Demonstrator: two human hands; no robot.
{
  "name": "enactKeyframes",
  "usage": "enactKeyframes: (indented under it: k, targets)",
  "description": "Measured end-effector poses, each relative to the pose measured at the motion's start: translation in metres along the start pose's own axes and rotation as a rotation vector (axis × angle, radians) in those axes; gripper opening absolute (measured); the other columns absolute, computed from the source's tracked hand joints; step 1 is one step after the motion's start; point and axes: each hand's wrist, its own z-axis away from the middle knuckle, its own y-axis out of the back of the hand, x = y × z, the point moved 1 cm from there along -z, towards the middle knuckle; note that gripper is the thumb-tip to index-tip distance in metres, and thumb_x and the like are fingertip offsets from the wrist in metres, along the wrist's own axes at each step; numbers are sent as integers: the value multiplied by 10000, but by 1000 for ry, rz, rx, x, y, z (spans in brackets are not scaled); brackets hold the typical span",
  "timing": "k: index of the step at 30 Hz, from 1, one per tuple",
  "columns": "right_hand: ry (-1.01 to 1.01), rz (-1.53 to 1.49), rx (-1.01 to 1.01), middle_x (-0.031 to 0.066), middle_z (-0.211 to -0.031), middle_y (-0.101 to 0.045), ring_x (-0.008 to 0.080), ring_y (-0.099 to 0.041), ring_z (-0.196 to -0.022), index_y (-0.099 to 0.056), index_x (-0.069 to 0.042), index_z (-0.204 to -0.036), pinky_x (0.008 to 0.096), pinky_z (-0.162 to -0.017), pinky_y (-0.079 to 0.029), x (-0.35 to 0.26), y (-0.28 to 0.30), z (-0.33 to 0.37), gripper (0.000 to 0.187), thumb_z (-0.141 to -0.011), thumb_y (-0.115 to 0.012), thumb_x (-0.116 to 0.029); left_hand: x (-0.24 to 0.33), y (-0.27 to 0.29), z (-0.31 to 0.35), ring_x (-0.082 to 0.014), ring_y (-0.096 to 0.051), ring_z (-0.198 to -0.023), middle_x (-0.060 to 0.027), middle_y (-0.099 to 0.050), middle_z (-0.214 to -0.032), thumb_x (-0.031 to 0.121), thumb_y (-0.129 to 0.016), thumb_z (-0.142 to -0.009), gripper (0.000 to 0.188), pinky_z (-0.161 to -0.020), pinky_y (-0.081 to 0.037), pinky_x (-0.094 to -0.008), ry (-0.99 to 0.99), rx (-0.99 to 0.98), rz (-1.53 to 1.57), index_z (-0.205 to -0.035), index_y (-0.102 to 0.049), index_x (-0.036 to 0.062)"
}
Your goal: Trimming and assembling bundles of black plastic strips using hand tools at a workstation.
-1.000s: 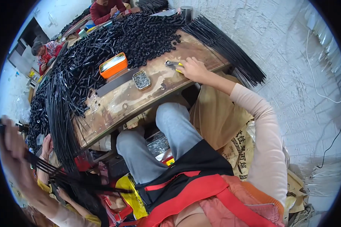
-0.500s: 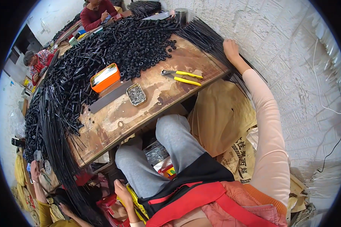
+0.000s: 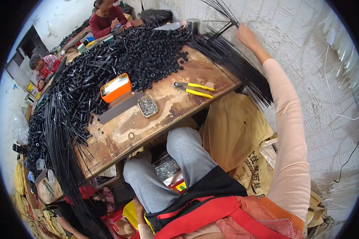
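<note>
My right hand (image 3: 248, 35), arm stretched out to the far right, is closed on a few thin black rods (image 3: 226, 26) and holds them up against the white wall. Below it a pile of similar long black rods (image 3: 239, 63) lies across the table's right corner. Down beside my left thigh is my left hand (image 3: 139, 210), close to a yellow and red item (image 3: 131, 215); its fingers are mostly hidden. Yellow-handled cutting pliers (image 3: 195, 89) rest on the wooden table (image 3: 163, 115), left of the rods.
A heap of small black tubes and rings (image 3: 119, 51) covers the table's far side. An orange box (image 3: 116, 87) and a tin of small metal bits (image 3: 148, 106) stand before it. More black rods (image 3: 60, 131) hang off the left end. Two people (image 3: 104, 20) sit farther away.
My right hand has risen from the rod pile with a few rods in its grasp. The left hand has shifted slightly right, its fingers now hidden. A co-worker's raised hand at lower left has dropped.
</note>
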Motion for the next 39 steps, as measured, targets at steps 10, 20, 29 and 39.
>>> enactKeyframes:
  k: [10, 20, 29, 39]
  targets:
    - [-339, -1548, -950, -54, -624, -440, 49, -339, -444, -575, -73, -803, 204, -396, -262, -123, 93, -62, 176, -898, -664, -191, 335, 69, 14, -378, -591, -999, -204, -614, -1092, 45, -547, -891, 261, -892, -468, -403, -326, 398, -348, -1138, -621, 5]
    - [-266, -1984, -1289, -28, -706, -482, 20, -295, -473, -539, -15, -1033, 172, -399, -242, -319, 203, 18, 381, -987, -494, -391, 608, 54, 6, -174, -631, -999, -109, -663, -1104, 139, -510, -984, 274, -888, -477, -288, -864, -6, 352, -1180, -595, -34]
    - [255, -1917, -1207, 164, -982, -654, 209, -648, -859, -542, 53, -1181, 313, -749, -524, -390, 243, 104, 649, -965, -418, -546, 585, 61, 39, -26, -316, -475, 72, -346, -637, 340, -447, -1016, 315, -413, -248, -196, -334, -132, 887, -1125, -529, 56]
    - [396, -589, -546, 201, -854, -677, 315, -675, -744, -687, -10, -960, 421, -647, -550, -216, 33, 127, 353, -862, -578, -331, 621, 97, 40, -27, -258, -435, 59, -358, -611, 256, -405, -1036, 260, -395, -186, -192, -454, -93, 815, -1077, -544, 40]
